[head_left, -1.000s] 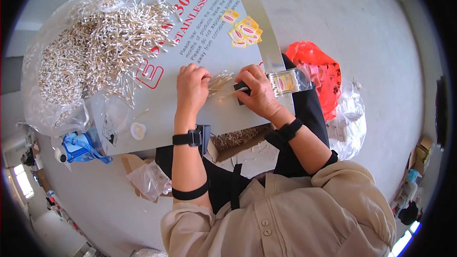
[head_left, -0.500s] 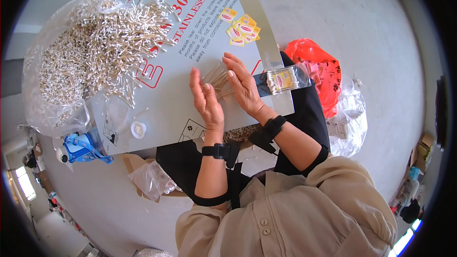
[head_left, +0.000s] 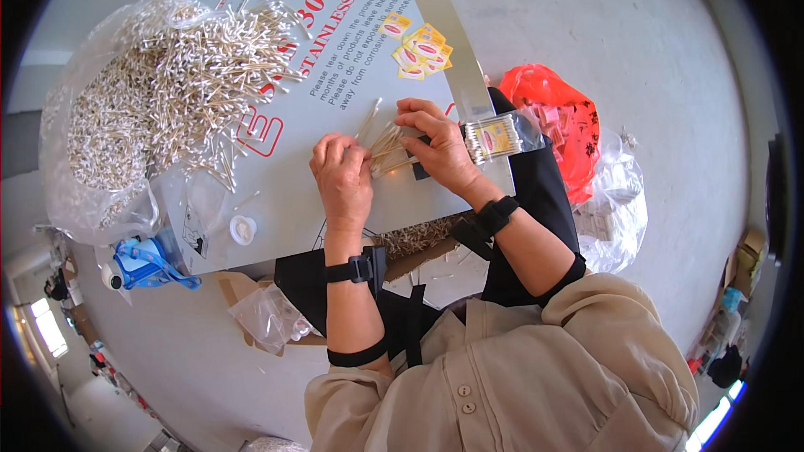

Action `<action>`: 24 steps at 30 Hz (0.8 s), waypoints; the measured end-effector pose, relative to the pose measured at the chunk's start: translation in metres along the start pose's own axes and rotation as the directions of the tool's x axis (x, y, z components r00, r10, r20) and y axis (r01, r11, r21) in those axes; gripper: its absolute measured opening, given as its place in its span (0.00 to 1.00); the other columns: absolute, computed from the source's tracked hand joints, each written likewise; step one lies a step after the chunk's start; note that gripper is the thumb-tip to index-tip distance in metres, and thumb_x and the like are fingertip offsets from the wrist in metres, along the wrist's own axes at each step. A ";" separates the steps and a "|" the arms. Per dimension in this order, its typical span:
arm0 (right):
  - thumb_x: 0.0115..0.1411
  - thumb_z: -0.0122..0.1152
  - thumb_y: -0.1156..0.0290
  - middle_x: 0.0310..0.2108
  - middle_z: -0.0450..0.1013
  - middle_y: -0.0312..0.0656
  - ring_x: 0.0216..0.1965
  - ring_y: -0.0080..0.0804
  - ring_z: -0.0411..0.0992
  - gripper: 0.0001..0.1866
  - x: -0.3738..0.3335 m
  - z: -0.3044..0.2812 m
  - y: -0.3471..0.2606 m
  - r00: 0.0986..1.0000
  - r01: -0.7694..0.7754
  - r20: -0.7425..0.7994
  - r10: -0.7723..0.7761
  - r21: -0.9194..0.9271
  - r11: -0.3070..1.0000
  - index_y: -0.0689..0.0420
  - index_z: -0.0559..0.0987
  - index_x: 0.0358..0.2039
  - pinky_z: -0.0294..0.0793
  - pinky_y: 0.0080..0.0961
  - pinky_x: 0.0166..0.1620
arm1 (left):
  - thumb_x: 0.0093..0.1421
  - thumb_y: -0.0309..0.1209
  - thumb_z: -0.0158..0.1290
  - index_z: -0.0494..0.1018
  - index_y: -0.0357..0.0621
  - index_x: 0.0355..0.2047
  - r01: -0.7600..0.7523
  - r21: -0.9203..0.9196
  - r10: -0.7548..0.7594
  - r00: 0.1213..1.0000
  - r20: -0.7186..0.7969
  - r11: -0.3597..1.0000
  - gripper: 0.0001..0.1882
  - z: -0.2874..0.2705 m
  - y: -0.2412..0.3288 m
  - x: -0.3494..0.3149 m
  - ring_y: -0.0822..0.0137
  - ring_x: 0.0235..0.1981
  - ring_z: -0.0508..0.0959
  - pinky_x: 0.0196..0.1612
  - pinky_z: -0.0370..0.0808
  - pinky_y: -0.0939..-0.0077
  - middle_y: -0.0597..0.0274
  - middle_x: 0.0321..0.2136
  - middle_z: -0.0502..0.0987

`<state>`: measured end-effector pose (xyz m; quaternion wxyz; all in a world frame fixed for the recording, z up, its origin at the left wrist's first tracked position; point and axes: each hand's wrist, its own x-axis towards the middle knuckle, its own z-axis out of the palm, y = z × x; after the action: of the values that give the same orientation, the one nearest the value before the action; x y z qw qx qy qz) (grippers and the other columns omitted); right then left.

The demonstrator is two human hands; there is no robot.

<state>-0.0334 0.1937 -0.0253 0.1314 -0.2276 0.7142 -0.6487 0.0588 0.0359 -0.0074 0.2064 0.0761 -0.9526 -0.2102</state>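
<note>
Head view: at the centre of the frame, a small sheaf of swabs (head_left: 386, 147) lies on the grey table (head_left: 293, 180) between two bare hands. The left hand (head_left: 342, 174) has its fingers curled at the sheaf's left ends; the right hand (head_left: 441, 148) bends its fingers over the other side, beside a black piece (head_left: 420, 170). Both appear to touch the swabs, but I cannot tell whether either pinch is closed. One loose swab (head_left: 368, 118) sticks out above the sheaf.

Sticks in the sheaf fan at different angles, so uneven pressure from the two hands could cross them or squeeze some out. The loose one could be left behind if the fingers close only on the main group. Just right of the right hand, a filled pouch (head_left: 494, 138) reaches past the table's right edge; a knock from the knuckles or wrist could tip it off toward the red bag (head_left: 578, 121). At upper left, the heap (head_left: 209, 59) spills out of its clear bag (head_left: 57, 117), and a brush of the left forearm could send more sticks sliding. The yellow cards (head_left: 422, 53), upper centre, lie loose and overlapping, so a sleeve or draught could scatter them.
</note>
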 end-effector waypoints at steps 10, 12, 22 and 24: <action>0.57 0.53 0.86 0.51 0.71 0.47 0.50 0.36 0.73 0.10 -0.001 0.002 0.005 0.996 0.016 -0.092 -0.008 0.092 0.996 0.68 0.76 0.41 0.71 0.26 0.53 | 0.44 0.17 0.61 0.73 0.43 0.26 0.161 -0.026 -0.163 0.978 -0.130 0.987 0.11 -0.003 -0.018 0.019 0.53 0.44 0.71 0.49 0.68 0.59 0.59 0.32 0.74; 0.58 0.52 0.86 0.52 0.71 0.46 0.50 0.35 0.72 0.10 -0.001 0.005 0.004 0.994 0.015 -0.109 -0.002 0.114 0.993 0.68 0.76 0.41 0.71 0.25 0.54 | 0.44 0.18 0.61 0.73 0.43 0.27 0.134 -0.018 -0.136 0.980 -0.148 0.991 0.10 0.009 -0.020 0.034 0.54 0.43 0.71 0.48 0.68 0.59 0.60 0.33 0.73; 0.64 0.51 0.81 0.54 0.70 0.45 0.53 0.29 0.69 0.11 -0.010 0.000 0.011 0.976 -0.057 -0.179 0.124 0.338 0.939 0.67 0.75 0.47 0.67 0.22 0.57 | 0.55 0.30 0.60 0.71 0.39 0.50 0.015 0.008 -0.015 0.996 0.083 1.000 0.23 0.017 0.019 0.007 0.49 0.60 0.64 0.61 0.61 0.52 0.52 0.54 0.69; 0.66 0.51 0.78 0.55 0.70 0.45 0.54 0.29 0.69 0.11 -0.010 -0.001 0.010 0.971 -0.069 -0.192 0.143 0.346 0.936 0.67 0.75 0.47 0.67 0.23 0.57 | 0.57 0.37 0.58 0.65 0.37 0.57 0.047 0.094 -0.060 0.988 0.140 0.994 0.30 0.016 0.044 -0.009 0.48 0.64 0.59 0.64 0.56 0.49 0.49 0.60 0.63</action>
<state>-0.0265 0.1998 -0.0356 0.1259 -0.0916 0.6139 -0.7739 0.0576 0.0836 -0.0052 0.1285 0.0958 -0.9710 -0.1773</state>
